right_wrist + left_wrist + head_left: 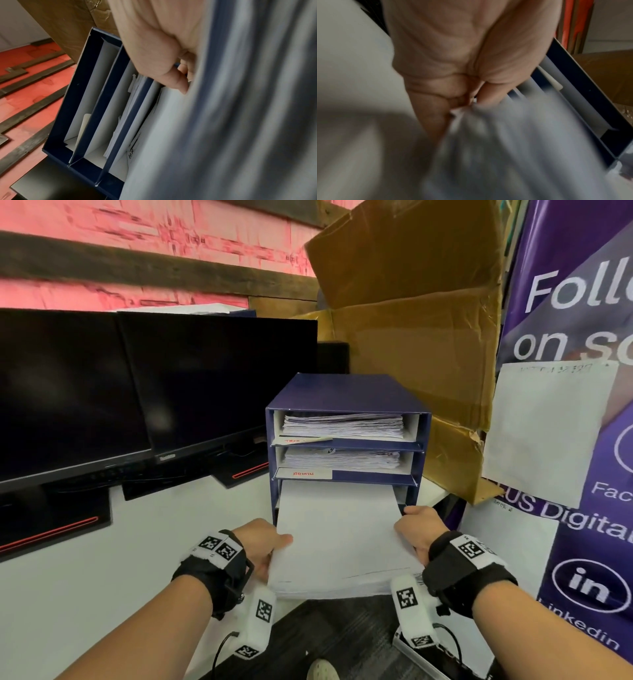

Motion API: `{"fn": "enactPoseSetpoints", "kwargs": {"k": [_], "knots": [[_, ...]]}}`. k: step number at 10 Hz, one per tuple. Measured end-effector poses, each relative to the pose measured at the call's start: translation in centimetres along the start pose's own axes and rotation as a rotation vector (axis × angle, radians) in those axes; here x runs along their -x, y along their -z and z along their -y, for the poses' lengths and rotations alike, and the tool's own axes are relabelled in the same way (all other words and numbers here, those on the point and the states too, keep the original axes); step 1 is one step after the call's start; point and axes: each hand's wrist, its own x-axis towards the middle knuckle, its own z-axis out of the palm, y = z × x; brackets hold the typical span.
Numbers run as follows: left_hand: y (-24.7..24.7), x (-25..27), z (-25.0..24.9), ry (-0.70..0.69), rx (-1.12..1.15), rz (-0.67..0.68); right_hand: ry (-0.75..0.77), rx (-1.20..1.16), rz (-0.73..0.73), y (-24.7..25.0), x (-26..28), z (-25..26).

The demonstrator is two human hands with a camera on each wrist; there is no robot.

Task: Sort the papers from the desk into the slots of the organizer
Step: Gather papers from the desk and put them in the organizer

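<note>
A blue three-slot organizer stands on the white desk. Its top and middle slots hold paper piles above labels written in red. A thick stack of white papers sticks halfway out of the bottom slot. My left hand grips the stack's left edge, thumb on top. My right hand grips its right edge near the slot's mouth. The left wrist view shows the left hand pinching the blurred stack. In the right wrist view the right hand holds the stack beside the organizer.
Two dark monitors stand on the desk to the left. A large cardboard box rises behind the organizer. A purple banner with taped white sheets is on the right. Dark floor and a shoe show below the desk edge.
</note>
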Motion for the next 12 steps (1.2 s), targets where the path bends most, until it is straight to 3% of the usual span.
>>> {"fn": "enactPoseSetpoints", "kwargs": {"k": [2,3,4,5,7,9,10,12], "knots": [[-0.1,-0.6,-2.3,-0.117,-0.179,-0.221,0.036,0.031,0.103,1.0,2.0,0.8],[-0.8,-1.3,-3.4,-0.098,-0.059,-0.277,-0.052,0.032,0.233,2.0,3.2,1.1],[-1.1,-2.4,-3.2,-0.063,0.166,-0.290,-0.108,-0.006,0.256,2.9,3.2,0.9],[-1.3,-1.6,-3.1,0.012,0.416,-0.205,-0.108,-0.123,0.178,2.5,2.3,0.8],[-0.2,0.5,-2.8,-0.035,0.538,-0.055,-0.099,-0.270,0.046,-0.2,1.3,1.5],[-0.3,0.8,-3.7,-0.186,0.640,-0.183,-0.002,-0.363,0.044,-0.6,1.6,1.1],[-1.0,0.5,-4.1,-0.228,0.568,-0.263,0.107,-0.284,0.036,0.2,1.6,0.7],[-1.1,-1.3,-3.5,-0.265,0.385,-0.359,0.221,0.130,-0.026,0.7,0.9,1.1]]}}
